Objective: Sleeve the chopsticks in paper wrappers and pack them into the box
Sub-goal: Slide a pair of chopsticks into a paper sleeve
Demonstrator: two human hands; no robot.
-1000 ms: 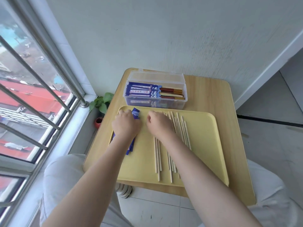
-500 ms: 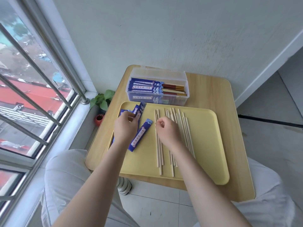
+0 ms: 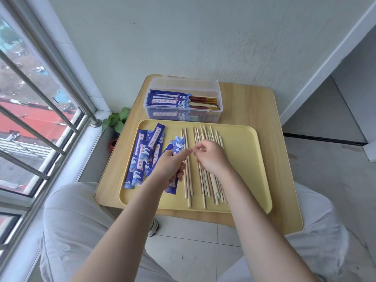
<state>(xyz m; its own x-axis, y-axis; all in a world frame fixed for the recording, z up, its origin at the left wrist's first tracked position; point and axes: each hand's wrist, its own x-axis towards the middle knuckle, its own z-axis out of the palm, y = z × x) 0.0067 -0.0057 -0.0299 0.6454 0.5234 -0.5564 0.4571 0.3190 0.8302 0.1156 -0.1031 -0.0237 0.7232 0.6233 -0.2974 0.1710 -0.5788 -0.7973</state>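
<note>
Lifting a wrapper (image 3: 176, 159) since before, left hand (image 3: 169, 166) grips it; right hand (image 3: 211, 157) curls empty.

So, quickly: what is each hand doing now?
Left hand: holds a blue wrapper.
Right hand: fingers curled above the chopsticks; grip cannot be told.

Small wooden worktop (image 3: 248, 102) by the window.
A yellow tray (image 3: 244, 159) and, behind it, a clear plastic box (image 3: 211, 117), apparently touching, rest on it.

Barred window (image 3: 30, 110) left, white wall (image 3: 203, 37), tiled floor (image 3: 193, 251).
</note>
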